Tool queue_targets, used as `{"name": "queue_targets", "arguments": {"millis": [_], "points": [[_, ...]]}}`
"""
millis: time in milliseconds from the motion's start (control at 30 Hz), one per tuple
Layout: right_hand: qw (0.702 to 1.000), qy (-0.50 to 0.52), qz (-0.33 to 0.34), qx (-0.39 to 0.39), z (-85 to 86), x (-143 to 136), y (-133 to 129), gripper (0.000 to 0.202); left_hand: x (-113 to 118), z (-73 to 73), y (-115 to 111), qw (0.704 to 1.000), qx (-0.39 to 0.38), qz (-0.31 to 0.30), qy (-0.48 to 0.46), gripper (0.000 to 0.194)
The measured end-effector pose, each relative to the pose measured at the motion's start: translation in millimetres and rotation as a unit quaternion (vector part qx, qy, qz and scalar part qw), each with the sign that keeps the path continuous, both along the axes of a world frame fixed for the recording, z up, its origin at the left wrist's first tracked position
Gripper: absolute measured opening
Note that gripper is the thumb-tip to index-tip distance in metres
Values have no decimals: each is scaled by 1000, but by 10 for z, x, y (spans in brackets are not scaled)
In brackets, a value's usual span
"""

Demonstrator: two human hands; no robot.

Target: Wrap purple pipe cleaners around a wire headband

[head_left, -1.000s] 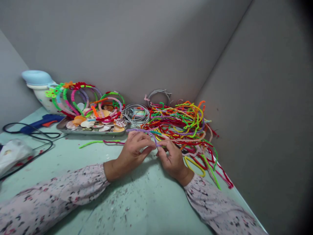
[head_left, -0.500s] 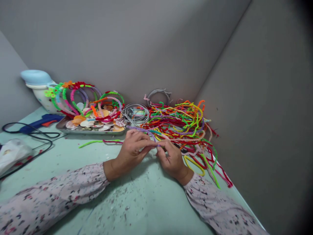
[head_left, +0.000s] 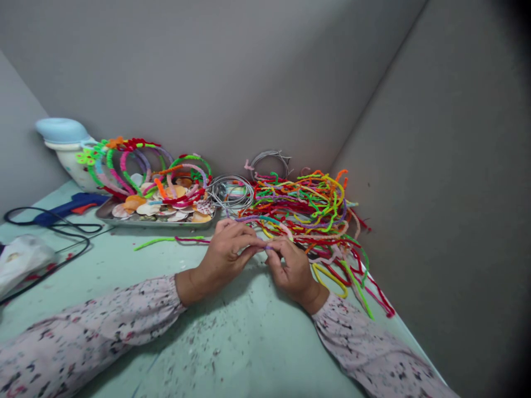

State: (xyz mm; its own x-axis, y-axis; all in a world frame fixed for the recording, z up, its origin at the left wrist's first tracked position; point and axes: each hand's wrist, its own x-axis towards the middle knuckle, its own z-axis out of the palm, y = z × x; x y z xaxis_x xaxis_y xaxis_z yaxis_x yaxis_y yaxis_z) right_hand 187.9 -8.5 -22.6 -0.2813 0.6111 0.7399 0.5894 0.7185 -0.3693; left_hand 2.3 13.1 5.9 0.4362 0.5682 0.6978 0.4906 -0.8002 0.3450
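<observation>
My left hand [head_left: 229,249] and my right hand [head_left: 291,271] meet fingertip to fingertip above the pale green table [head_left: 249,342]. Both pinch a purple fuzzy stem [head_left: 269,248], of which only a short bit shows between the fingers. Just behind the hands arches a fuzzy strip [head_left: 265,219] in purple, teal and pink; its ends are partly hidden by my hands. A big heap of coloured fuzzy stems [head_left: 307,204] lies behind and beside my right hand.
A metal tray [head_left: 166,224] holds shells and several fuzzy-wrapped hoops. Coiled grey wires [head_left: 232,193] lie beside it. At the left are a blue glue gun [head_left: 66,210] with black cord, a white bag [head_left: 25,260] and a blue-lidded container [head_left: 68,149]. Grey walls stand behind and right.
The strip behind my hands has shifted, and its pink part now shows farther right, above my right hand. The purple stem upright between the hands is no longer visible. Both hands have barely moved.
</observation>
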Motion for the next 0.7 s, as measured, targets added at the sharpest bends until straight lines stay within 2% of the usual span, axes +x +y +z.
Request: {"name": "queue_targets", "arguments": {"millis": [267, 700], "points": [[1000, -2, 0, -2, 1, 5, -3, 12, -1, 18, -14, 1000, -14, -1, -11, 11], [999, -25, -14, 30, 26, -4, -4, 11, -12, -8, 0, 1000, 18, 9, 16, 10]]}}
